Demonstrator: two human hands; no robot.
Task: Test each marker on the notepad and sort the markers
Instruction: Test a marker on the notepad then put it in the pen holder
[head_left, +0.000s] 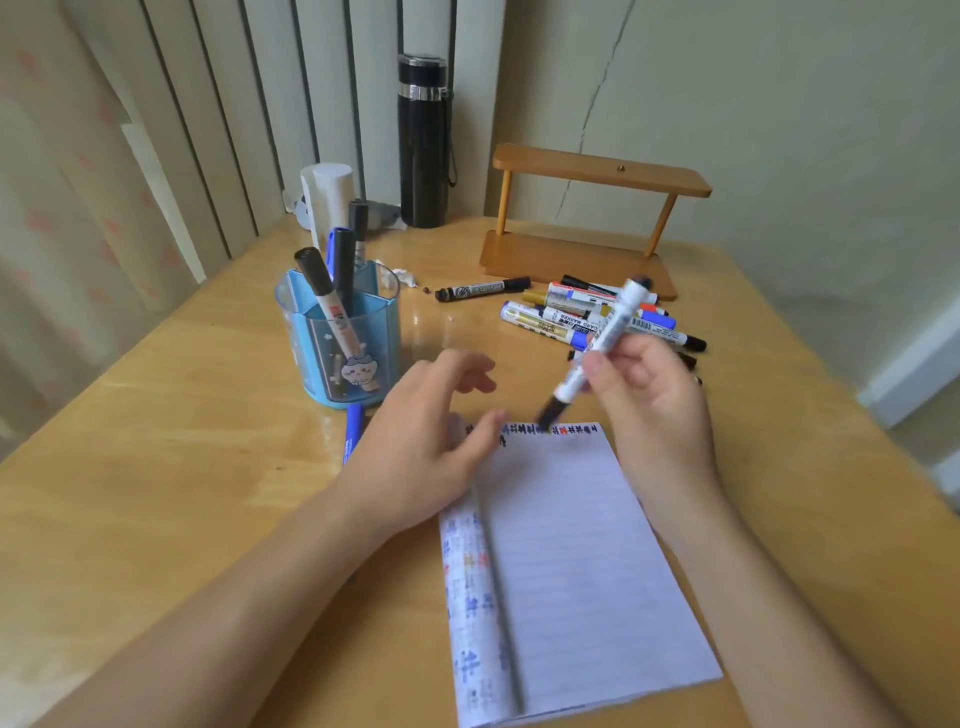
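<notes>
The right hand (649, 395) holds a white-barrelled marker with printed label (602, 343). The thumb and curled fingers pinch it at the middle of its barrel. The marker is tilted. Its dark lower end points down and to the left of the grip, just above the top edge of the white lined notepad (571, 545). This end is blurred, so I cannot tell if it touches the paper. A row of small coloured marks runs along that top edge, directly under the grip.

The left hand (421, 441) is to the left of the grip, at the upper left corner of the notepad. Its fingers are loose and spread, and it holds nothing.

Just behind the grip a heap of mixed markers (550, 312) lies on the light wooden table (156, 467). One black marker (483, 288) lies apart, behind the grip and to its left. Further left stands a clear blue plastic pen holder (337, 343) with several markers upright in it. Well behind the grip stand a small wooden two-level shelf (587, 218) and a tall black flask (423, 140).
</notes>
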